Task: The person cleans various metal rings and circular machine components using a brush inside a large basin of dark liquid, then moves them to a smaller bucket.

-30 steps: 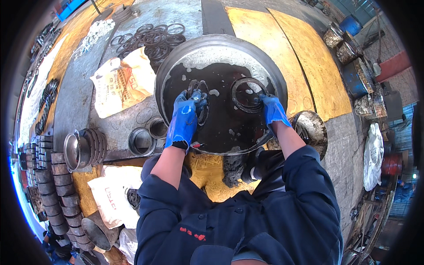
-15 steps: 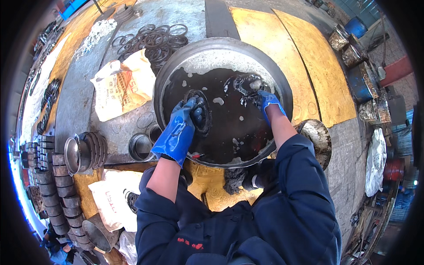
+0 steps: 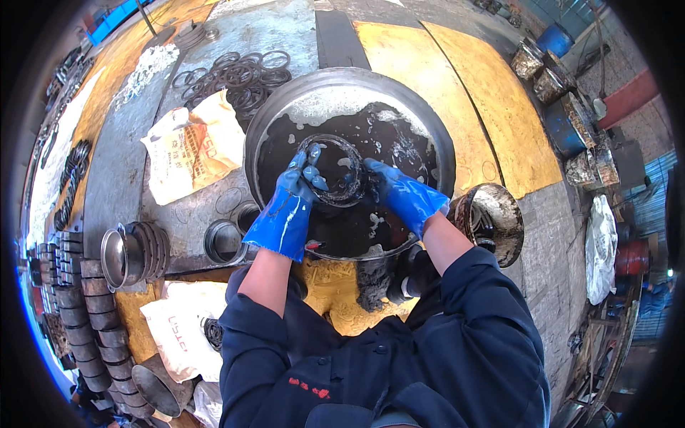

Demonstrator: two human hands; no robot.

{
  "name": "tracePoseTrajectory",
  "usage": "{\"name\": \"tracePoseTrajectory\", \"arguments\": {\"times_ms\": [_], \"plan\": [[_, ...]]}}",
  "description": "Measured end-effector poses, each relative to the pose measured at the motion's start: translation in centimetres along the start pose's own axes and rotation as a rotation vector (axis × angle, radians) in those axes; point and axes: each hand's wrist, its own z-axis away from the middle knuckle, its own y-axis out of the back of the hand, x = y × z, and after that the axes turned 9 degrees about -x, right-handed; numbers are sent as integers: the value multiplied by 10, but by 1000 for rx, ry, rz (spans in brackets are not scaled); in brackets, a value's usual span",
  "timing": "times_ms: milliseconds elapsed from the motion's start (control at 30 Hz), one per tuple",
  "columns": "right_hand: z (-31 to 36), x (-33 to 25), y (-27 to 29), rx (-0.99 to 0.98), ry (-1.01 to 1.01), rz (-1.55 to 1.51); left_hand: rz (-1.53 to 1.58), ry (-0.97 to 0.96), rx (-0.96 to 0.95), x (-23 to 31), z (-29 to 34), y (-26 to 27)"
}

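A wide round metal basin [image 3: 444,160] holds dark liquid with pale froth along its far side. Over the liquid, a wet black ring [image 3: 341,197] is tilted up between my two blue-gloved hands. My left hand [image 3: 303,178] grips the ring's left side, its fingers reaching through the opening. At the ring's right edge is my right hand [image 3: 389,184], fingers curled against it. Something dark lies under the right fingers, and I cannot make out whether it is separate from the ring.
Beyond the basin at left lies a pile of black rings [image 3: 246,77], with a printed sack [image 3: 193,146] nearer. A bucket [image 3: 510,225] with rings inside stands right of the basin. Metal cylinders [image 3: 222,241] and stacked rings [image 3: 107,314] sit at left; dirty drums [image 3: 571,125] line the right.
My right hand has come left from the basin's right side to the ring. The ring has moved slightly right and now shows its round opening more fully.
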Motion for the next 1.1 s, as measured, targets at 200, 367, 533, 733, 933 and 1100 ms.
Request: {"name": "tracePoseTrajectory", "arguments": {"times_ms": [200,367,533,733,933,1100], "plan": [[2,-6,-6,164,-115,-160,-533,85,378,6,-3,-15],[-14,-3,9,106,7,1050,-1022,14,595,-1,8,-15],[-20,-1,55,-195,379,518,-952,157,542,-22,8,-2],[-12,-24,5,-278,-101,-490,-740,318,422,-10,19,2],[5,-43,17,-20,-77,-347,-803,383,238,-19,25,-51],[4,-52,29,210,-49,-159,-753,396,221,-15,21,-38]]}}
